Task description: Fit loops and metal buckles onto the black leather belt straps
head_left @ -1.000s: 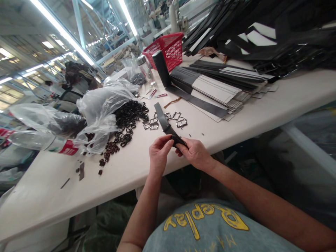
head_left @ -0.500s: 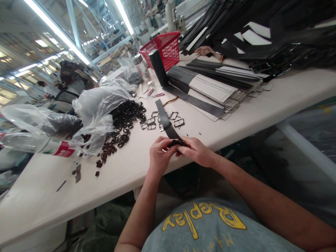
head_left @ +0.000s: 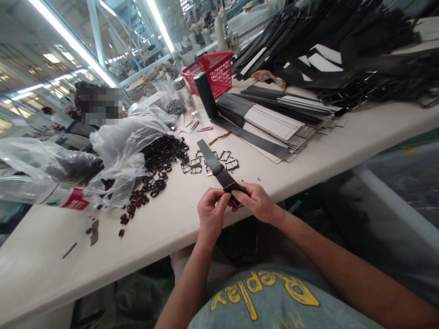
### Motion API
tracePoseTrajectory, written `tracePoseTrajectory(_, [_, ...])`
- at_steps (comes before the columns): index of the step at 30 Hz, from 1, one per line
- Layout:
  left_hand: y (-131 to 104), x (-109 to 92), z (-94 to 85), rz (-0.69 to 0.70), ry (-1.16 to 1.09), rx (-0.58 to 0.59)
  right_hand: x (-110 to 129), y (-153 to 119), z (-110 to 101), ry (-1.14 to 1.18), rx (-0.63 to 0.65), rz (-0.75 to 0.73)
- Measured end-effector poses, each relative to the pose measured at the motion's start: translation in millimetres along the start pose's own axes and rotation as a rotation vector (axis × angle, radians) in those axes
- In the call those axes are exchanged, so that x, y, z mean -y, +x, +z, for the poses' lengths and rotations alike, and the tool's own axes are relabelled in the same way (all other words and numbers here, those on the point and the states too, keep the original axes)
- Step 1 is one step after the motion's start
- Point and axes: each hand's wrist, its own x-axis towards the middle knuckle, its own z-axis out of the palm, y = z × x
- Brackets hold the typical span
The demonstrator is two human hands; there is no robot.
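Note:
Both hands hold one black belt strap (head_left: 210, 157) above the table's front edge. My left hand (head_left: 211, 208) pinches the near end from the left, thumb on top. From the right, my right hand (head_left: 255, 201) grips the same end with its thumb over it. A metal buckle (head_left: 237, 199) shows at that end, partly covered by my fingers. A dark loop (head_left: 217, 169) sits around the strap midway, and the far end points up and left over the table. Under and beside it lie several loose metal buckles (head_left: 225, 156).
Black loops (head_left: 164, 153) and brown loops (head_left: 138, 201) lie in heaps by plastic bags (head_left: 116, 137) at left. Stacked strips (head_left: 270, 121), a black roll (head_left: 206, 93) and a red basket (head_left: 222, 75) stand behind. Small snips (head_left: 194, 126) lie mid-table. More black straps (head_left: 295, 41) fill the back right.
The strap's near end has turned so its flat face and buckle show between my hands. The far end has swung slightly left and down. My thumbs now lie on top of the strap.

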Motion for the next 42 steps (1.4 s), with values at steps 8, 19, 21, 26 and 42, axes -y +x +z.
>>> tracePoseTrajectory(8, [9,-7,5.0,-0.277,-0.454,-0.132,-1,-5,1,-0.13,-0.021,-0.079])
tracePoseTrajectory(19, [23,-20,4.6,-0.366,-0.758,-0.146,-6,1,13,-0.41,-0.075,-0.025])
tracePoseTrajectory(21, [18,-15,6.5,-0.32,-0.707,-0.113,-4,2,14,-0.422,-0.082,-0.021])
tracePoseTrajectory(26, [11,-4,13.5,-0.326,-0.603,-0.053,-4,3,13,-0.474,-0.087,-0.047])
tracePoseTrajectory(42, [1,4,18.0,-0.063,-0.413,0.095,-3,3,9,-0.474,-0.062,-0.075])
